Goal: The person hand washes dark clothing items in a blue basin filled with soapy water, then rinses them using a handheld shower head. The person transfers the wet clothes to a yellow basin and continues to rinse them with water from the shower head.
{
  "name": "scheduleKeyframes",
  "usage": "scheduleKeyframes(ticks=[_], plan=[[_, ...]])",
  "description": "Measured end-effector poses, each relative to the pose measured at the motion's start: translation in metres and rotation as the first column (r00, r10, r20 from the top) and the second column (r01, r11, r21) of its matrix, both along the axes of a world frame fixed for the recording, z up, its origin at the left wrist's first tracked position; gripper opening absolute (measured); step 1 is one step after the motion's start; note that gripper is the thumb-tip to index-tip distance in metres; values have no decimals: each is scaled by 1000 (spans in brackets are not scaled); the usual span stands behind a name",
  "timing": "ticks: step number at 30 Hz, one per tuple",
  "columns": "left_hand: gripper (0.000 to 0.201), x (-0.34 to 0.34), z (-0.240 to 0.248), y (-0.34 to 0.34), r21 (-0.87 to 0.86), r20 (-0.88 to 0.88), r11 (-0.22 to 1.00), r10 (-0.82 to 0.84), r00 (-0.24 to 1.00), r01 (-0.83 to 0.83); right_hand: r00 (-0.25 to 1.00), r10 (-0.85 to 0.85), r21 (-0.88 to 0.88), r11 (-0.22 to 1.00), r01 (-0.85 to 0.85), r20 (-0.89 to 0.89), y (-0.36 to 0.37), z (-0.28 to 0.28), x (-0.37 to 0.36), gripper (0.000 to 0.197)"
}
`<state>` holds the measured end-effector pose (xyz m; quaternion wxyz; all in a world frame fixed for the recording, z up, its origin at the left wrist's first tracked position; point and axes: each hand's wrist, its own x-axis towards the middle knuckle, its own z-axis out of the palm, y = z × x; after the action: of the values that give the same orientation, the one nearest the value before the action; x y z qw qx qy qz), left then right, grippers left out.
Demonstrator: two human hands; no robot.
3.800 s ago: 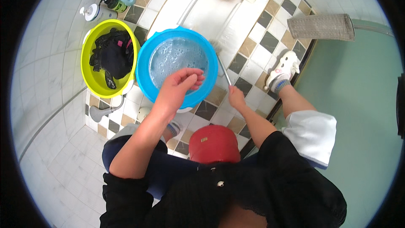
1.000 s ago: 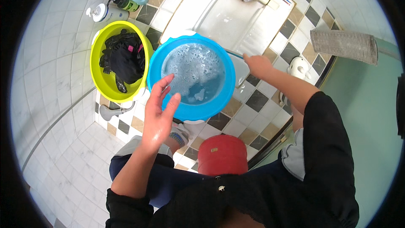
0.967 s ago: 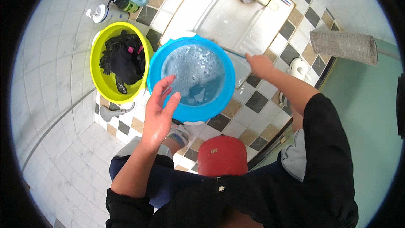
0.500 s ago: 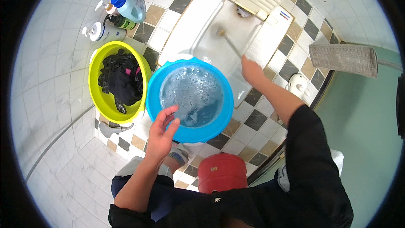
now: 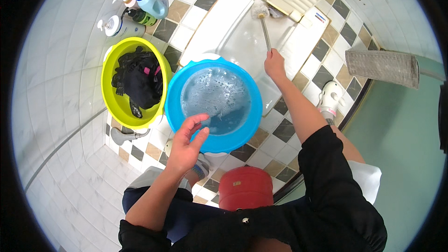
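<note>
My right hand (image 5: pixel 275 64) is wrapped round the thin handle of a toilet brush (image 5: pixel 265 30). Its round bristle head is at the far end of a white squat toilet (image 5: pixel 233 43), by the dark hole below the cream ribbed cover. Over the near rim of a blue basin (image 5: pixel 255 112) hangs my left hand (image 5: pixel 186 142), fingers curved and apart, with nothing in it. Bluish, foamy water (image 5: pixel 214 93) fills the basin, which overlaps the toilet's near end. Touching its left side, a yellow-green basin (image 5: pixel 108 81) contains black cloth (image 5: pixel 142 81).
Several pump and capped bottles (image 5: pixel 151 2) stand along the left wall. A shower head (image 5: pixel 123 136) lies below the yellow-green basin. A red bucket (image 5: pixel 246 189) stands between my legs. On the right, a grey cloth (image 5: pixel 382 67) hangs on a bar beside a frosted panel.
The brush head has moved from the middle of the toilet to its far end by the hole, with my right hand following slightly away from me. My left hand remains over the basin rim.
</note>
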<state>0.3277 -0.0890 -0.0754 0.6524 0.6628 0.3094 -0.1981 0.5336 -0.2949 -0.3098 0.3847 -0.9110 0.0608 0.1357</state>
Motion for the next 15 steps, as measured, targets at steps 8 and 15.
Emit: scheduleKeyframes(ticks=[8, 15], plan=[[30, -1, 6, 2, 2, -13, 1000, -1, 1000, 1, 913, 371, -207, 892, -402, -171, -12, 19, -67, 16], [29, -6, 4, 3, 15, 39, 999, -40, 998, 39, 726, 579, -463, 563, -685, -371, -91, 46, -1, 18]])
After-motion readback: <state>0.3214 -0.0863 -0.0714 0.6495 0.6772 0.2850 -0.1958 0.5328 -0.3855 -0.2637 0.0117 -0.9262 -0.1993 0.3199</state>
